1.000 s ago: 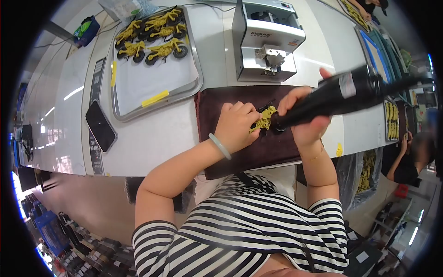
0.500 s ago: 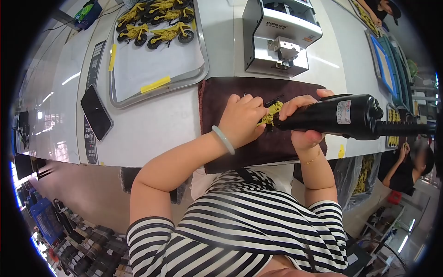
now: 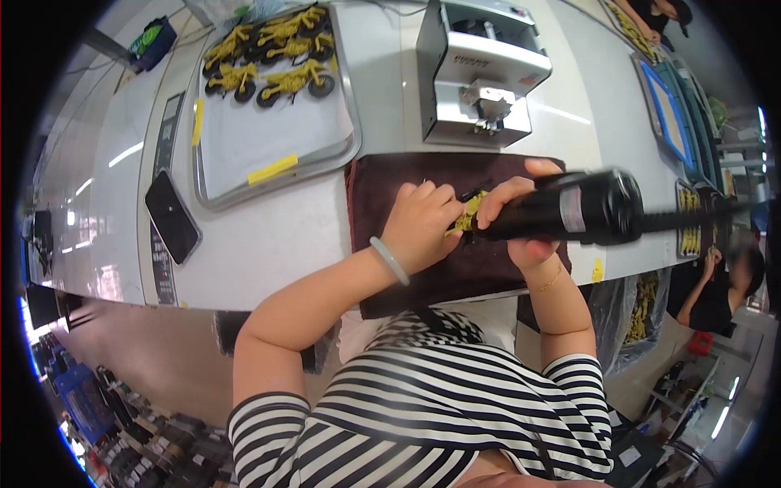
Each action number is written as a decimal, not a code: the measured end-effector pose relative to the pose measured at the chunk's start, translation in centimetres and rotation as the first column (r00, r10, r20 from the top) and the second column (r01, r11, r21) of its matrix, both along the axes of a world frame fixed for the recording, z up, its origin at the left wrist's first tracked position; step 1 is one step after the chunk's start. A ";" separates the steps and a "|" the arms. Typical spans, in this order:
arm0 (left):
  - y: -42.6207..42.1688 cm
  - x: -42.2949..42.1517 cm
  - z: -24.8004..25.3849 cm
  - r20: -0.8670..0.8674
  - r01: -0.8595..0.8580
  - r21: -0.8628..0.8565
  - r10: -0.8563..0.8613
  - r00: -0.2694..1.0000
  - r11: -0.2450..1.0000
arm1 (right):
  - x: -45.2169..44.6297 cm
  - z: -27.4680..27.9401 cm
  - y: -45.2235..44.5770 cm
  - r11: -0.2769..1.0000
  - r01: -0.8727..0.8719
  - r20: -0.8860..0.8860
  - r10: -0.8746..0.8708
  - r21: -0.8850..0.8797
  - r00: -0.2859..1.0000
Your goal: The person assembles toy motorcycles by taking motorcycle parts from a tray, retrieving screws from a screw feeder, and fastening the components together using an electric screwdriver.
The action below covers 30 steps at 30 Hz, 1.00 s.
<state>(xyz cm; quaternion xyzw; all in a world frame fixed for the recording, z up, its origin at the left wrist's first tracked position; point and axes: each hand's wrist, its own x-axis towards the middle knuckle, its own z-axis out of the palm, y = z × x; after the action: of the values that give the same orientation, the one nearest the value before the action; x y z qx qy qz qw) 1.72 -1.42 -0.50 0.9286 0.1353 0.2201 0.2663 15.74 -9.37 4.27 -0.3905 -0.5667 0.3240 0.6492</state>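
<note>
My left hand (image 3: 421, 224) is closed on a small yellow and black toy motorcycle (image 3: 467, 218), most of which its fingers hide. My right hand (image 3: 521, 213) is wrapped around a black electric screwdriver (image 3: 582, 207), which lies nearly level with its cord end to the right. The screwdriver's front end is right at the toy motorcycle; its tip is hidden, so I cannot tell whether it touches a screw. Both hands are above a dark brown cloth (image 3: 382, 183) on the white table.
A metal tray (image 3: 281, 187) at the back left holds several yellow toy motorcycles (image 3: 277, 61). A bench machine (image 3: 480, 77) stands behind the cloth. On the left lies a phone (image 3: 172, 215). The screwdriver's cord (image 3: 691, 217) runs right, towards a seated person (image 3: 720, 285).
The table and everything on it sit slightly lower in view, as the camera has tilted. Relative to the cloth, my hands have barely moved; the screwdriver looks blurred now.
</note>
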 end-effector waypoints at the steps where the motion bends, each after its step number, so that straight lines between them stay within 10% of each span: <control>1: 0.1 0.1 0.0 0.012 0.011 0.017 -0.011 1.000 1.000 | 0.0 0.9 0.4 0.996 0.081 -0.008 -0.081 -0.025 0.997; 6: 0.0 0.4 -0.8 0.066 0.030 -0.083 -0.024 0.998 0.996 | 4.0 5.3 5.9 0.844 0.365 -0.021 -0.389 0.394 0.921; 11: -0.1 0.4 -0.5 0.087 0.018 -0.122 -0.008 0.996 0.992 | 6.0 5.1 10.4 0.815 0.386 -0.087 -0.389 0.431 0.917; 30: 0.5 0.0 -0.1 -0.081 -0.158 -0.063 0.153 0.985 0.985 | -0.7 3.2 4.2 0.963 0.266 -0.066 -0.264 0.034 0.962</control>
<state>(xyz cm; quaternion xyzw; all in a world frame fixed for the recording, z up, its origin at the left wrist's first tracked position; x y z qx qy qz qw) 1.73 -0.88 -0.57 0.9130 0.2250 0.2001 0.2751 14.99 -5.13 7.44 -0.4388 -0.4961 0.2338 0.7118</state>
